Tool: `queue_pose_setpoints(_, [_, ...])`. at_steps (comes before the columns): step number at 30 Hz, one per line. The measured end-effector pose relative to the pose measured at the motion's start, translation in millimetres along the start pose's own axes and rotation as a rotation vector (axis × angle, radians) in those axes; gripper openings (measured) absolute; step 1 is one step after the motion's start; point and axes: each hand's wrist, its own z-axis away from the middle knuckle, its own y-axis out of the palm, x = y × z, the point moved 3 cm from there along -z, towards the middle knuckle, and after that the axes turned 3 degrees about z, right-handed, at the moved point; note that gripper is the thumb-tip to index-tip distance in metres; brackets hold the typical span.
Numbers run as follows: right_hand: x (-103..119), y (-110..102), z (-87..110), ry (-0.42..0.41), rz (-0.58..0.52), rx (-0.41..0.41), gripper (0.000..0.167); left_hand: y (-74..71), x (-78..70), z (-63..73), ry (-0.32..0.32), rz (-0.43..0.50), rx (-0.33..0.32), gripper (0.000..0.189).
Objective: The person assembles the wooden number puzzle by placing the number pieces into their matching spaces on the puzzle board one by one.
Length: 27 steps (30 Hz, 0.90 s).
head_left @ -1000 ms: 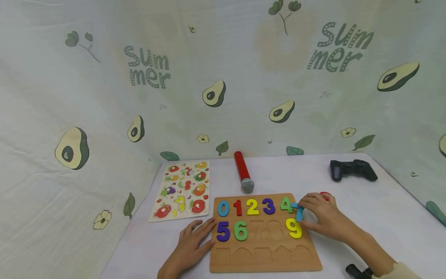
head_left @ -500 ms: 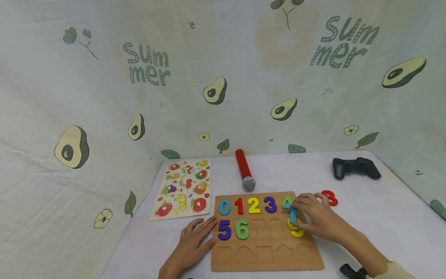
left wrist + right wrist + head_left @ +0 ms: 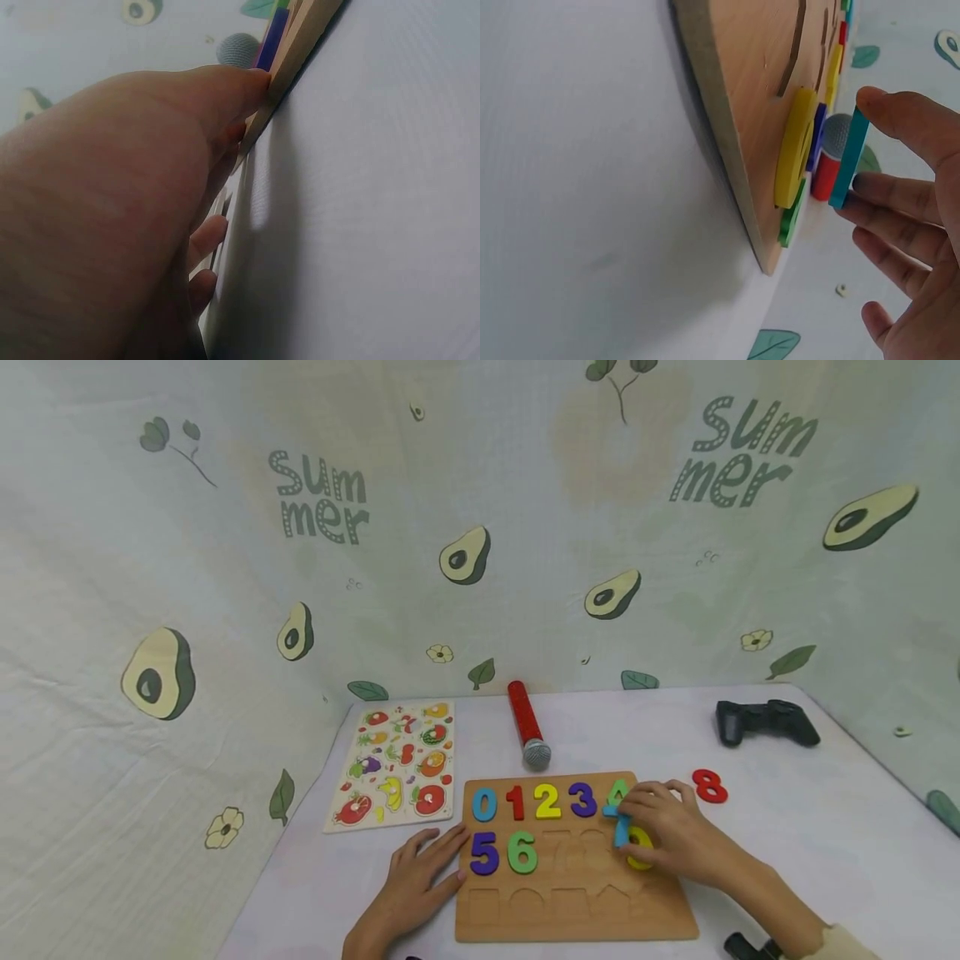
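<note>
In the head view, my right hand (image 3: 671,831) pinches a blue number 7 (image 3: 621,831) between thumb and fingertips. The right wrist view shows the blue 7 (image 3: 850,157) raised off the wooden number board (image 3: 739,90), near the yellow 9 (image 3: 795,150). On the board (image 3: 525,927) sit the numbers 0 to 6, among them the purple 5 (image 3: 484,854) and green 6 (image 3: 521,853); the green 4 is partly covered. Bare 7 and 8 recesses lie right of the 6. My left hand (image 3: 408,885) rests with extended fingers against the board's left edge.
A fruit puzzle board (image 3: 393,764) lies at the back left. Behind the number board is a red microphone (image 3: 527,722). A red number 8 (image 3: 709,786) and a black game controller (image 3: 767,722) lie to the right. A black object (image 3: 742,946) shows near my right forearm.
My right hand has carried the blue 7 leftward over the board, from beside the 4 to left of the 9. The red 8 has come into sight. My left hand stays put.
</note>
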Motion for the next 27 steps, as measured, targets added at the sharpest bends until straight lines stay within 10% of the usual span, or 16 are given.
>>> queue_pose_setpoints(27, [29.2, 16.5, -11.0, -0.121, -0.110, 0.027, 0.043, -0.8, -1.1, 0.6, -0.001, -0.004, 0.005, 0.059])
